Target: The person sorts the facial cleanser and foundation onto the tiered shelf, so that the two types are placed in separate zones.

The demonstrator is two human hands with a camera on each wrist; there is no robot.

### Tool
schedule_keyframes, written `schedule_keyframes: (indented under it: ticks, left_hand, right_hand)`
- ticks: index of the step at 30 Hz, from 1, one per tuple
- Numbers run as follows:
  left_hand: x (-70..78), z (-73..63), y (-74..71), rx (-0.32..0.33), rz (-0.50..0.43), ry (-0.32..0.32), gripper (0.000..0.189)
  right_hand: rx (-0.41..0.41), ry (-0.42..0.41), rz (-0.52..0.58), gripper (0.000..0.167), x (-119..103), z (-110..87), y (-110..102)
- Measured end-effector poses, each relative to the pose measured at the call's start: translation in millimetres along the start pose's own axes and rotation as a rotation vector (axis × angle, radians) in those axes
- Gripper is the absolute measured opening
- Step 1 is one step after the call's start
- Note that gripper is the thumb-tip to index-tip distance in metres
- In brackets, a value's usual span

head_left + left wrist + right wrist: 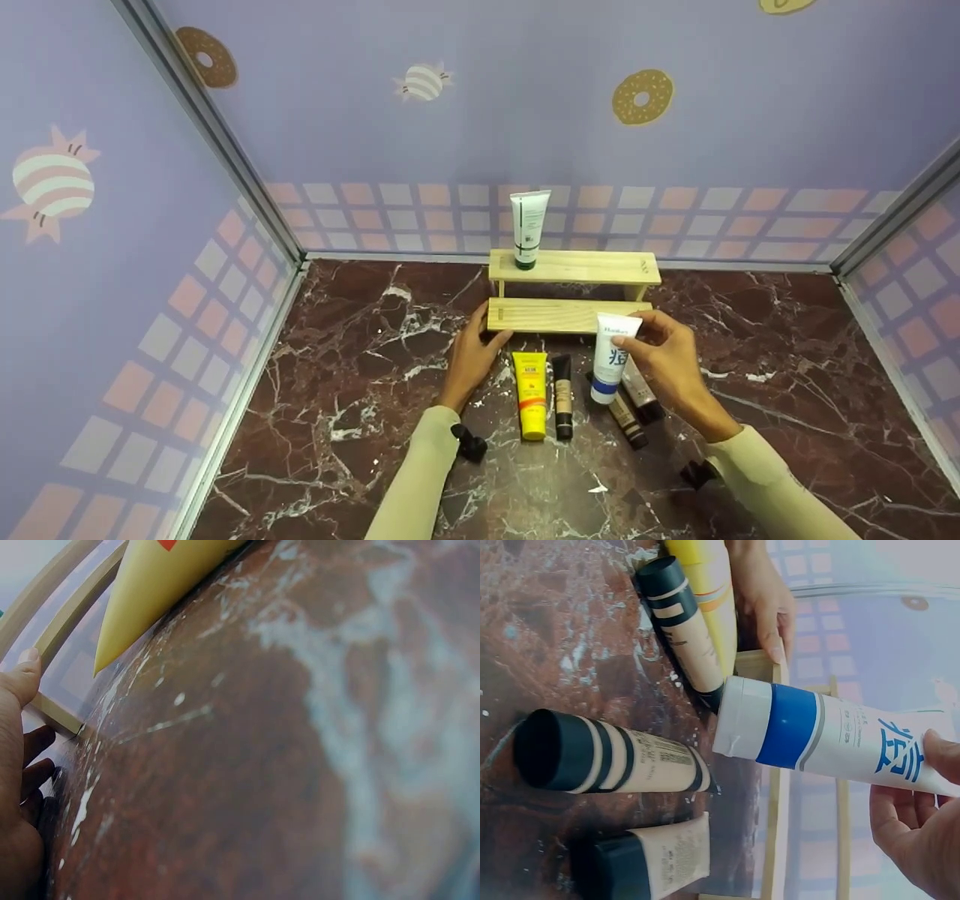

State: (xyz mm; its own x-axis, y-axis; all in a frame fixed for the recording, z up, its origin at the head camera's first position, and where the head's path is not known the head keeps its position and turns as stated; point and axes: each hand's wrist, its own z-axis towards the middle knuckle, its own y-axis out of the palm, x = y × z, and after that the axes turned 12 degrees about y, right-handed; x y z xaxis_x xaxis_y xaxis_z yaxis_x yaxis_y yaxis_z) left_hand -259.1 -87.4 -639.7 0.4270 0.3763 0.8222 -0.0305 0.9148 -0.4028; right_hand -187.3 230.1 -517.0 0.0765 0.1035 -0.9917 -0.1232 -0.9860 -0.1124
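Backing wooden stand (559, 315) on marbled tabletop (360, 390): lilac wall (525, 135).

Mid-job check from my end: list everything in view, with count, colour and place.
Blue-banded tube: 1, white, held by the right grip
Green-capped tube: 1, white, upright on the stand's upper tier, left end
Yellow tube: 1, yellow, lying before the stand
Slim tube: 1, beige and black, right of the yellow one
Other black-capped tubes: 2, beige and pale, further right
Two-tier stand: 1, pale wood, by the back wall
Table: 1, marbled red-brown, underneath
Walls: 3, patterned lilac, left, back, right
Wrist devices: 2, black, one per wrist
Sleeves: 2, pale yellow-green
Left grip: 1, bare, at the stand's left end
Right grip: 1, bare, front right
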Motion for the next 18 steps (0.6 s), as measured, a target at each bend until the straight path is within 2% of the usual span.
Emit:
schedule_keyframes:
  ticks: [7, 18]
  left_hand:
    - [0.9, -0.9, 0.7, 0.004, 0.01, 0.002, 0.082]
    - [-0.7, 1.0, 0.7, 0.012, 0.009, 0.022, 0.081]
  right_hand:
    - [0.025, -0.06, 0.044, 0.03, -13, 2.9, 0]
    - [0.047, -0.088, 0.047, 0.028, -27, 7.9, 1]
